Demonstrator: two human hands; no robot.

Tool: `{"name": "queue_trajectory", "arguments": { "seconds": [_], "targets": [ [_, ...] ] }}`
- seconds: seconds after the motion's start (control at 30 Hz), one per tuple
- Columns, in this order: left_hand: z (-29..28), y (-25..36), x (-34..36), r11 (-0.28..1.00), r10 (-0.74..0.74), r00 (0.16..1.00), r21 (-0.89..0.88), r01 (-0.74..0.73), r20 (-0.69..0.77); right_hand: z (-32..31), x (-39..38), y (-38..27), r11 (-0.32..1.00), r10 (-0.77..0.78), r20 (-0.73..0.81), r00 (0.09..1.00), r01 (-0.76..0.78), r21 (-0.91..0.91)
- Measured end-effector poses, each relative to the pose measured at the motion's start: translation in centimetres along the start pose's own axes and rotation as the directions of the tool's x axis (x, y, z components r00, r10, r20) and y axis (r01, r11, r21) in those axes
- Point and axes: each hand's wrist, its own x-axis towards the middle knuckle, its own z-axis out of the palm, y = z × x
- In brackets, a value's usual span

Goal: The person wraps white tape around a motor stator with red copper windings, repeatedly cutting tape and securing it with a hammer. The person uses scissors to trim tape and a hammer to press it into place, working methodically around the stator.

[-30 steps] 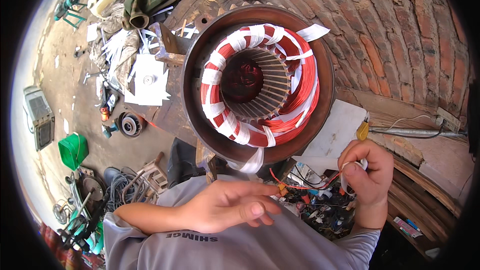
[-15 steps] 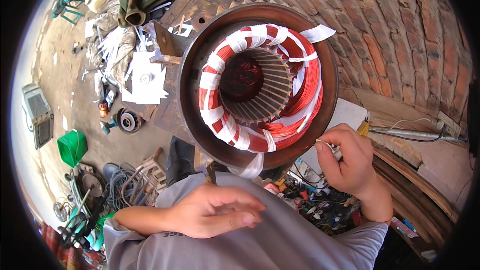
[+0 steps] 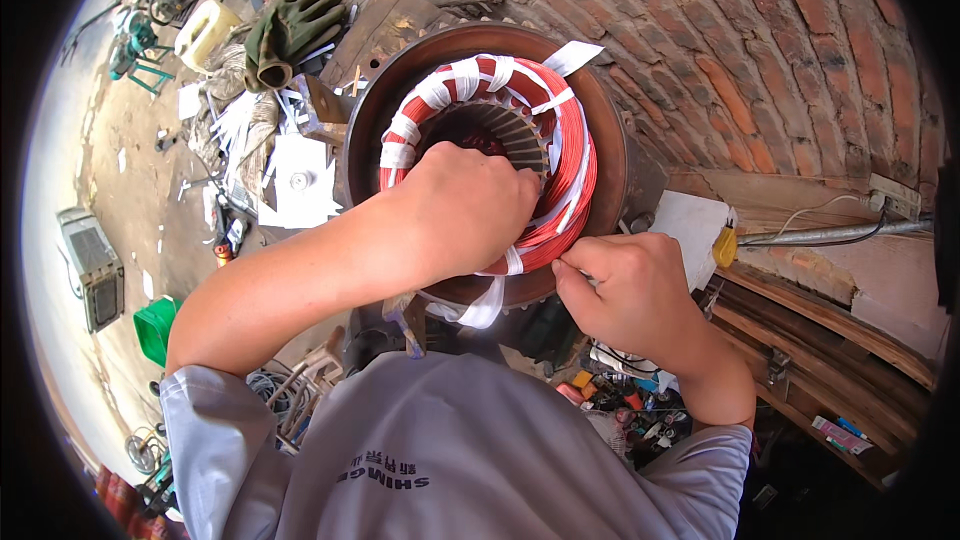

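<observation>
A motor stator [image 3: 612,165] with a round brown metal housing stands in front of me. Its ring of red copper winding [image 3: 575,175] is partly wrapped in white tape [image 3: 433,92]. My left hand [image 3: 455,205] reaches across the ring into the slotted bore, its fingers curled. What those fingertips hold, if anything, is hidden. At the ring's outer near-right edge, my right hand [image 3: 630,285] has thumb and forefinger pinched together against the winding. The white strip seen in that pinch earlier is hidden now. A loose white tape end [image 3: 485,305] hangs over the housing's near rim.
Another white strip [image 3: 573,58] sticks out at the far rim. A brick wall [image 3: 730,70] rises behind and to the right. Dark green gloves [image 3: 290,35] and white paper [image 3: 300,180] lie at left. Wooden boards [image 3: 830,340] run along the right.
My left hand has moved from in front of my shirt up over the ring and into the bore. My right hand has shifted left, up against the winding. The view has tilted slightly.
</observation>
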Motion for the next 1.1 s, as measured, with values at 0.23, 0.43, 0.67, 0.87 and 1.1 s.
{"name": "queue_trajectory", "arguments": {
  "seconds": [0.23,0.43,0.67,0.87,1.1],
  "targets": [
    [0.3,-1.1,2.8,0.984,-0.143,0.990,-0.105,0.144,0.023,0.8,-0.5,-0.2,0.998,0.063,-0.033,0.997,-0.063,-0.019],
    [0.6,-1.3,2.4,0.937,-0.292,0.946,-0.240,0.252,-0.143,0.3,-2.8,-0.1,0.972,0.063,-0.061,0.996,-0.047,0.228],
    [2.7,-1.1,-0.1,0.958,-0.264,0.706,-0.091,0.273,-0.657,-0.3,-10.0,0.1,0.242,-0.040,0.217,0.975,-0.202,0.949],
    [-1.0,-2.8,-1.7,0.943,-0.217,0.427,-0.076,0.324,-0.878,0.1,-12.6,-2.0,-0.133,-0.158,-0.182,0.970,0.162,0.978],
    [-6.8,-4.9,-14.2,0.916,-0.300,-0.246,-0.351,0.196,-0.922,-4.9,-9.0,-2.7,-0.155,-0.477,-0.485,0.733,0.473,0.867]
  ]
}}
